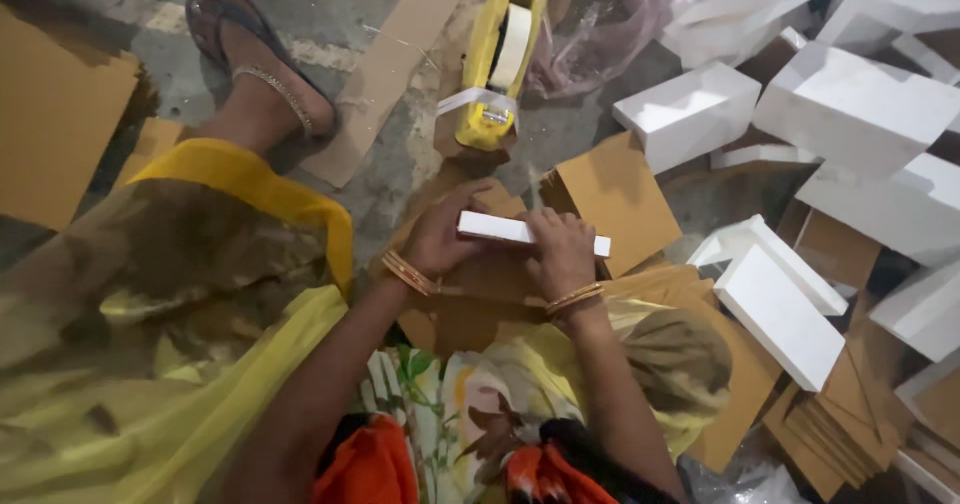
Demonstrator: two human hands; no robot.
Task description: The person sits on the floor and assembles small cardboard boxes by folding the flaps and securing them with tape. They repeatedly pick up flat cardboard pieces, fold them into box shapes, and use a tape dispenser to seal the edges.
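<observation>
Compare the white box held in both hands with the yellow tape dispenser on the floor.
The white box is flat, slim and plain white; the yellow tape dispenser is bulkier, bright yellow, and carries a white roll. The white box is held off the floor between the left hand and right hand; the yellow tape dispenser rests untouched on the floor beyond them. The white box lies crosswise, while the yellow tape dispenser points away from the person. Both are elongated.

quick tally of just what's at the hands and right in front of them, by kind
white flat box held in both hands: 1
yellow tape dispenser on the floor ahead: 1
hands on the box: 2, left hand and right hand
total: 4
The white boxes and brown card sheets piled around overlap too much to count.
</observation>
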